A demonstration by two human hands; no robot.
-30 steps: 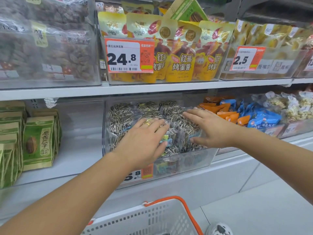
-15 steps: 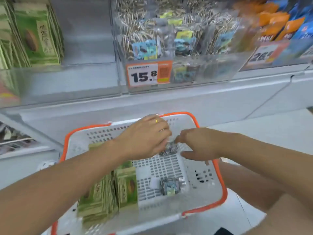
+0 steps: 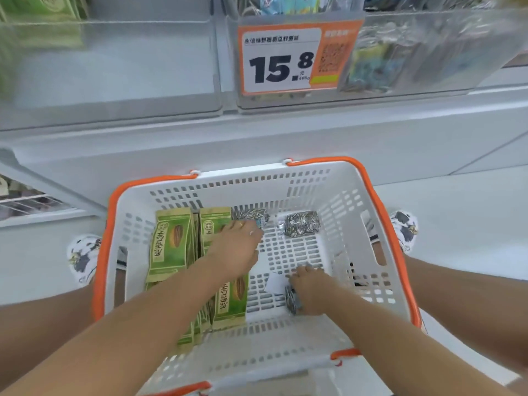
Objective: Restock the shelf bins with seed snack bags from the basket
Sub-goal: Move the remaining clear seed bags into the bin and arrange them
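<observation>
Both hands have dropped from the bin [image 3: 400, 52] into the basket [image 3: 337, 178]: the left hand [image 3: 237, 247] touches a seed bag [image 3: 248, 217] at its far wall, its grip unclear, the right hand [image 3: 311, 292] closes on another bag [image 3: 292, 302] nearer, beginning the next load.

Both arms reach down into a white basket [image 3: 337, 178] with orange handles, standing on the floor below the shelf. The left hand [image 3: 237, 247] lies over a clear bag of striped seeds [image 3: 250, 217] near the basket's far wall, fingers on it. The right hand [image 3: 310, 290] curls around another small seed bag [image 3: 292, 300] near the basket's middle. A third seed bag [image 3: 300, 222] lies loose toward the far right corner. Green snack packs [image 3: 170, 244] fill the basket's left side. Above, a clear shelf bin [image 3: 428, 81] carries a 15.8 price tag [image 3: 278, 61].
</observation>
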